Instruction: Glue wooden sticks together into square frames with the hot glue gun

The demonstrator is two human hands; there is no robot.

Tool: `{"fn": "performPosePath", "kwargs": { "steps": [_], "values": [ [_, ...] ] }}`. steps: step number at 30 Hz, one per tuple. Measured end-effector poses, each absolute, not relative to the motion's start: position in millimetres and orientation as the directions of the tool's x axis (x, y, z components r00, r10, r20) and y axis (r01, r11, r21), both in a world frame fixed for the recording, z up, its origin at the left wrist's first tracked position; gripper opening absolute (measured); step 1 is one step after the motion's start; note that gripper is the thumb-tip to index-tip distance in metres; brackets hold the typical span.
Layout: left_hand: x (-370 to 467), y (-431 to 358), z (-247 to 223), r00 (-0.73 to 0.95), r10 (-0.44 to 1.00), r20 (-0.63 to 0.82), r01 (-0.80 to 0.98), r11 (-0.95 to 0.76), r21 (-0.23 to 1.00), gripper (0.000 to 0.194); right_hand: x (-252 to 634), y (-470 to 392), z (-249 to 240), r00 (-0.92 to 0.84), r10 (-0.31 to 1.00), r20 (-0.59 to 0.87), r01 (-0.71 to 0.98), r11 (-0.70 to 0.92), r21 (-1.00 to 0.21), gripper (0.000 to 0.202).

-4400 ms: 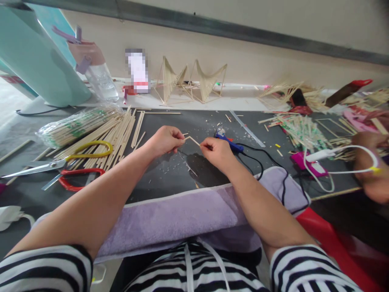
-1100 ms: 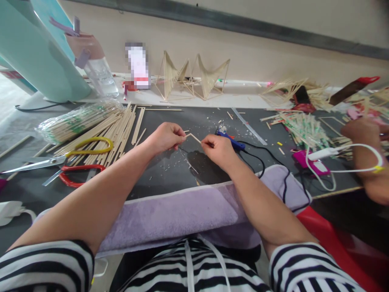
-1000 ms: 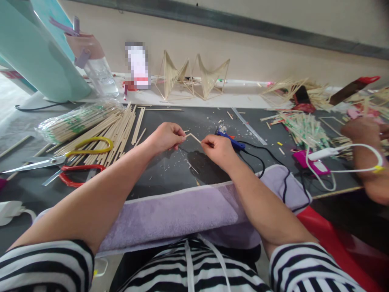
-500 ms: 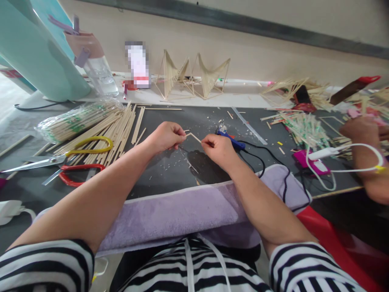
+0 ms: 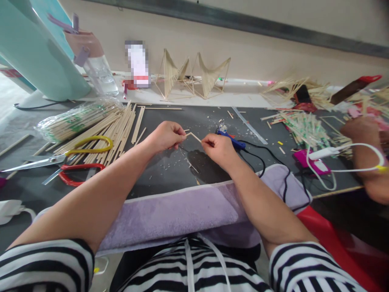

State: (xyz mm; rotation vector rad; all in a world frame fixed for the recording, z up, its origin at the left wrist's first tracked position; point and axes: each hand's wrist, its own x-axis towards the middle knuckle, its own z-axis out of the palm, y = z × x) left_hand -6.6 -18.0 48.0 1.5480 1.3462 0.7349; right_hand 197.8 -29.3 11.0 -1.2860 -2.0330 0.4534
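Holding an angled stick piece [image 5: 195, 137] between both hands, apparently raised over the dark desk [image 5: 161, 178]. Gripping its left end in the left hand [image 5: 168, 136], thumb against finger; gripping its right end in the right hand [image 5: 219, 149] with a similar fingertip pinch. Leaving the corner bare between the hands, pointing away from the body. Probably pinching only the ends to keep fingers off the corner and the angle steady. Cannot tell at this size whether joined from two lengths or bent from one.

Noting just beyond the right hand a blue corded tool [image 5: 235, 142], perhaps a glue gun, with pale crumbs [image 5: 221, 121] around its tip; likely kept there for a short reach. Cannot tell whether touching the knuckles. Tracing its black cord [image 5: 267, 148] rightward from the right hand, then back over the lilac towel [image 5: 179, 215]; probably routed clear of the fingers.

Noting left of the left hand a fan of loose sticks [image 5: 121, 129], likely spread for easy picking; farther left, a clear bag of sticks [image 5: 77, 123]. Nearer the body, well left of the left hand, finding yellow-handled scissors [image 5: 57, 159] beside a red handle [image 5: 82, 166]; blade pointing away from both hands, perhaps for safety.

Beyond both hands, seeing two stick models [image 5: 209, 77] on the white ledge [image 5: 240, 93], likely set back against knocks. Far right of the right hand, seeing a co-worker's hand [image 5: 364, 127].
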Motion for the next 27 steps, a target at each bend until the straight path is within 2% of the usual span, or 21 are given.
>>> {"fn": "performPosePath", "kwargs": {
  "steps": [27],
  "values": [
    [-6.8, -19.6, 50.1, 0.225, 0.965, -0.133, 0.430, 0.024, 0.902, 0.008, 197.9, -28.3, 9.3, -0.277, 0.893, 0.354, 0.653, 0.445, -0.612, 0.014]
  ]
}}
